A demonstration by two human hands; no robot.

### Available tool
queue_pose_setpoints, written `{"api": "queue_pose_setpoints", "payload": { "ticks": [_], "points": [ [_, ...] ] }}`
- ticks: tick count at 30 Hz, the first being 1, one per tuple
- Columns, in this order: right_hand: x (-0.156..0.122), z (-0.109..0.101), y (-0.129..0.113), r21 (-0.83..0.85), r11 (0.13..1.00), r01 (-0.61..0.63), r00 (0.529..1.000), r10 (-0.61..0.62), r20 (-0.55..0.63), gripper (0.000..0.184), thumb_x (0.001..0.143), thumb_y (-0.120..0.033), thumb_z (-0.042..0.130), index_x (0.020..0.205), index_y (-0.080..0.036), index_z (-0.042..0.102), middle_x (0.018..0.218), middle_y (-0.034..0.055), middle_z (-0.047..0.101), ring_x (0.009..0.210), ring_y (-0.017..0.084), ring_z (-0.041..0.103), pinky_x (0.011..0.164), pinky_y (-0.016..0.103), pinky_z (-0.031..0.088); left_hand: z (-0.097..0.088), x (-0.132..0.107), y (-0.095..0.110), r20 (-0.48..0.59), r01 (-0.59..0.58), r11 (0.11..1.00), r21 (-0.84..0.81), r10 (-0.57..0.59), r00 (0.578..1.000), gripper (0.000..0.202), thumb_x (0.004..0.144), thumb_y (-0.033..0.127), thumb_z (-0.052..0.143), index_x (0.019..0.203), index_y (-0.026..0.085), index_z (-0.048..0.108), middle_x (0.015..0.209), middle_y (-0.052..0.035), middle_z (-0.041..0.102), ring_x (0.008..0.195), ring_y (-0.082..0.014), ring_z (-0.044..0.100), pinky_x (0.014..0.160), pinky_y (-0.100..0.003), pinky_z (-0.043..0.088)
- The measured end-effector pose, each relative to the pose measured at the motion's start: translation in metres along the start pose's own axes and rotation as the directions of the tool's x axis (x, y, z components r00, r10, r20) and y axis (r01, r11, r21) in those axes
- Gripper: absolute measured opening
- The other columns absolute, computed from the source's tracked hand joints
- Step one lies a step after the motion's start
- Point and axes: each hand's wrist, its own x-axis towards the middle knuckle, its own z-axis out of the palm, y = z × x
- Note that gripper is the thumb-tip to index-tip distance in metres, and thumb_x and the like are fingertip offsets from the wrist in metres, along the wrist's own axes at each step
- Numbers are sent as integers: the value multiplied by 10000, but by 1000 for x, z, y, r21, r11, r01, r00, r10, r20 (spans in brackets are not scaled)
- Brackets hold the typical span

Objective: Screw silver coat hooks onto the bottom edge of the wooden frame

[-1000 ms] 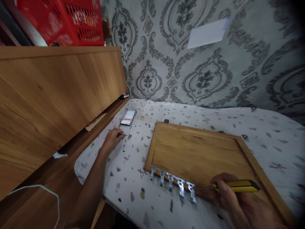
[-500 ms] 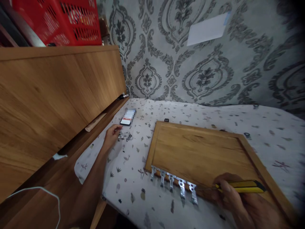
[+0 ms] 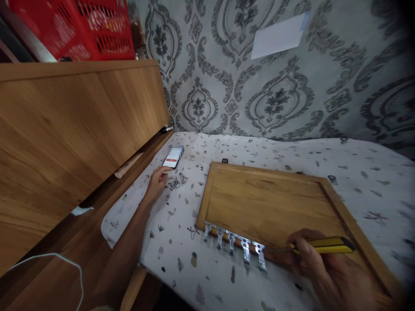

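My left hand (image 3: 158, 180) is at the near edge of a lit phone (image 3: 171, 160), its forefinger stretched toward the screen; I cannot tell whether it touches. Beside its fingertips lie small shiny metal pieces (image 3: 177, 182), too small to make out well. My right hand (image 3: 327, 263) is closed around a yellow and black screwdriver (image 3: 327, 245), whose thin shaft points left. Under that hand lies a framed wooden panel (image 3: 259, 203). Several silver hinges (image 3: 245, 250) are lined up along its near edge, overhanging onto the cloth.
A patterned white cloth (image 3: 175, 224) covers the work surface. On the left stands a wooden cabinet (image 3: 87, 129) with a red basket (image 3: 106, 39) on top. A wooden stick (image 3: 128, 166) lies at its base, and a white cable (image 3: 69, 261) curves at the lower left.
My left hand has moved slightly up toward the phone. The metal piece at its fingers now lies to the right, among the small pieces. My right hand still holds the screwdriver.
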Motion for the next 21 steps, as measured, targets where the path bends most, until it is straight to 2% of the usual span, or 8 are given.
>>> {"api": "queue_pose_setpoints", "payload": {
  "ticks": [3,6,9,13,21],
  "points": [
    [1,0,1,11,1000,-17,1000,17,7,503,970,-610,436,662,-246,595,515,16,627,447,185,605,482,275,482,-11,-2,0,-7,36,987,159,-35,999,238,844,178,557,971,217,754,1043,-72,696,1039,-251,620,947,-401,513],
    [-1,3,-6,44,997,-62,998,63,-26,483,951,-619,463,677,-247,603,516,15,619,466,198,605,493,290,465,-19,-6,2,36,33,959,283,-45,998,185,806,160,603,867,232,761,943,-62,689,1030,-272,581,967,-423,479],
    [-6,6,-23,65,991,-113,985,120,-125,453,967,-552,461,641,-253,558,538,8,595,487,192,570,549,307,448,-21,-9,5,95,8,930,368,-46,994,128,786,177,659,811,239,767,917,-67,684,1003,-287,565,958,-435,466],
    [-10,9,-37,112,983,-144,976,160,-148,369,977,-481,463,712,-249,572,557,-10,575,499,189,541,564,317,408,-21,-10,7,152,-21,899,437,-51,987,107,790,190,684,803,243,776,906,-66,678,977,-285,560,931,-429,454],
    [-4,5,-20,91,991,-97,991,105,-82,454,950,-571,479,642,-256,587,538,10,595,503,205,573,531,308,429,-19,-10,7,179,-57,876,478,-33,983,124,820,191,650,810,237,765,892,-69,674,960,-283,558,915,-428,448]
  ]
}}
